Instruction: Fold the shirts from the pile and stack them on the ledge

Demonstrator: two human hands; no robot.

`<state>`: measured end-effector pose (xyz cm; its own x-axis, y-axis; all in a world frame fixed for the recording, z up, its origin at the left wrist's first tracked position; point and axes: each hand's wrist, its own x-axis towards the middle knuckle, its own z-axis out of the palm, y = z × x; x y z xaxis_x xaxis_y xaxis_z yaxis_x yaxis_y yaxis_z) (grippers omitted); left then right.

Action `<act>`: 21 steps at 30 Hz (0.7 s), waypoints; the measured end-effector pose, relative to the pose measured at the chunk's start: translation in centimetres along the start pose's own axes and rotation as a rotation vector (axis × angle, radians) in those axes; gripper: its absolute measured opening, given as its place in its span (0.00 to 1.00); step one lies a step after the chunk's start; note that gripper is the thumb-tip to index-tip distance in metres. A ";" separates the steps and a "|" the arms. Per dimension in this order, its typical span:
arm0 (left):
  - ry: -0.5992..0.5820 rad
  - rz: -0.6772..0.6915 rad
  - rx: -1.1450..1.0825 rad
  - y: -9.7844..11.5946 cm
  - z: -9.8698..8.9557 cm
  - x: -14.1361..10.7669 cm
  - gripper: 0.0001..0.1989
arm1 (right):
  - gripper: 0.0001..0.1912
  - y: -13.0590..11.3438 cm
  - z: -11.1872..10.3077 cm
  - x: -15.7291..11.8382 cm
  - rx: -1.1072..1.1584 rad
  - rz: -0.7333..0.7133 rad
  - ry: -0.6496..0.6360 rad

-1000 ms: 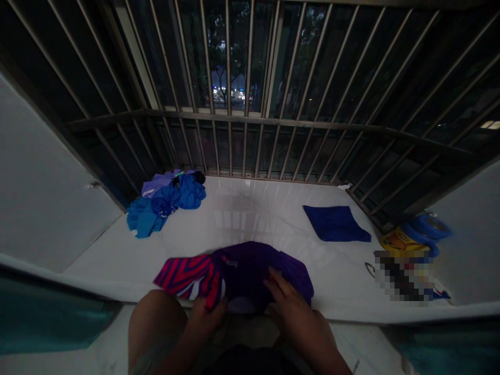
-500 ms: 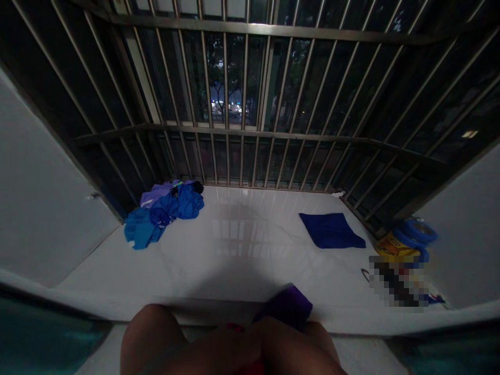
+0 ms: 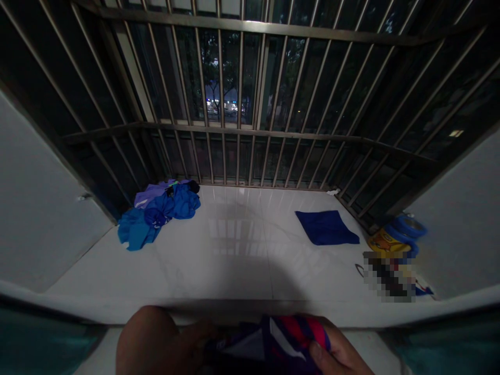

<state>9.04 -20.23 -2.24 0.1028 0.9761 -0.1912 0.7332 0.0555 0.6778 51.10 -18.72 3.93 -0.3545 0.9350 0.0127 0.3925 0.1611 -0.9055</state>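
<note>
You pinch the striped purple garment (image 3: 273, 344) in your right hand (image 3: 341, 354), low in front of the ledge (image 3: 234, 265).
Your left hand (image 3: 193, 338) is at the garment's dark left end, its grip too shadowed to tell; red stripes and pale panels show near your right thumb. Glossy, pale tile stretches from the rumpled blue-and-lilac clothes pile (image 3: 160, 211) on your left to the flat, angular navy cloth (image 3: 327, 228) on your right. A yellow-and-blue container (image 3: 392, 240) sits by the right wall (image 3: 461, 213); slim metal bars (image 3: 250, 133) line the back edge before a dark window.
</note>
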 end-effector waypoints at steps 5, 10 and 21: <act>0.016 -0.057 -0.083 -1.9 0.3 0.5 0.18 | 0.29 -0.2 -0.6 0.6 -0.081 0.102 0.220; -0.003 0.019 -0.042 -2.3 -2.7 0.2 0.21 | 0.26 -0.7 -1.4 2.2 -0.201 0.059 0.148; 0.227 0.134 -0.051 -3.6 -7.4 -0.4 0.10 | 0.23 0.4 -0.2 3.1 -0.302 -0.042 0.163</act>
<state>1.41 -19.23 0.69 0.0392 0.9973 0.0623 0.6878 -0.0722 0.7223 50.36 -15.71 3.73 -0.2450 0.9599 0.1364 0.6231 0.2637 -0.7364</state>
